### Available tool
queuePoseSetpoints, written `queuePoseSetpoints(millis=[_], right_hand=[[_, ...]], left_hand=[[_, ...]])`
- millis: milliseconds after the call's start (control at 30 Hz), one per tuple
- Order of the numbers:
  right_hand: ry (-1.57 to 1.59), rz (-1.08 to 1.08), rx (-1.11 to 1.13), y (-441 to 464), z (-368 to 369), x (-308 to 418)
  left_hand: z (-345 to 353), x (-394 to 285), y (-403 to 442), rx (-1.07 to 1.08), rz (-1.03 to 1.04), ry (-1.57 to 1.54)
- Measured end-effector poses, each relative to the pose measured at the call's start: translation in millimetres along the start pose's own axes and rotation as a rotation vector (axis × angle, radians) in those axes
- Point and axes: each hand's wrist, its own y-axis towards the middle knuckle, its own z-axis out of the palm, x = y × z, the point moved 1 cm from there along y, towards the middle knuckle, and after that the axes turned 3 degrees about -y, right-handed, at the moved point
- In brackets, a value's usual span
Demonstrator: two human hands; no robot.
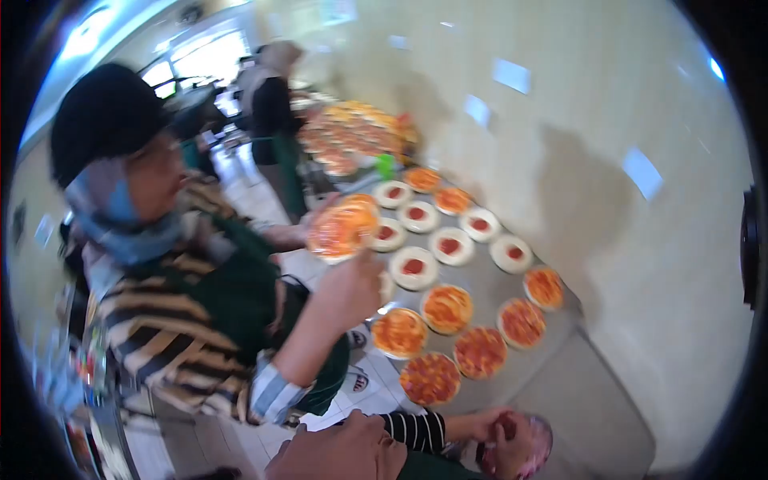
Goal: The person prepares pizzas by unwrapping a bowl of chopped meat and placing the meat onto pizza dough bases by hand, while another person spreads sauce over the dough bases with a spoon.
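Observation:
Low in the view, my left hand comes out of a black-and-white striped sleeve, its fingers curled at the near side of a round bowl. Close against it, my right hand bends its fingers over the bowl. Dark red topping shows between the two hands; its exact kind is too blurred to tell. Just beyond lie pizzas covered in chopped red topping, the closest a small pizza and another pizza.
A co-worker in a striped top and green apron stands at left, holding an orange-topped pizza. Dough rounds with red sauce lie on the metal table along the wall. Farther back are another person and more pizzas.

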Motion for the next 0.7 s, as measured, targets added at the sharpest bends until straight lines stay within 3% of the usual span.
queuePoseSetpoints(millis=[33, 67, 133, 367, 533, 600, 667, 700], right_hand=[[-0.236, -0.115, 0.286, 2, -16, 6], [-0.232, -0.179, 0.288, 12, -15, 13], [0.392, 0.032, 0.029, 24, -12, 30], [0.158, -0.157, 0.176, 55, 5, 54], [0.160, -0.201, 0.211, 63, 18, 52], [0.203, -0.121, 0.202, 64, 15, 54], [0.244, -0.028, 0.188, 64, 19, 46], [0.285, 0.048, 0.164, 65, 35, 27]], left_hand=[[4, -1, -7, -0.044, 0.012, -0.089], [6, -2, -12, -0.200, 0.058, -0.131], [7, -9, -30, 0.005, 0.193, 0.036], [-35, -30, -51, 0.104, 0.324, 0.015], [-15, -31, -67, -0.076, 0.347, -0.016], [7, -32, -80, 0.050, 0.301, 0.020], [28, -34, -85, -0.122, 0.319, 0.103], [22, -36, -78, 0.031, 0.317, 0.142]])
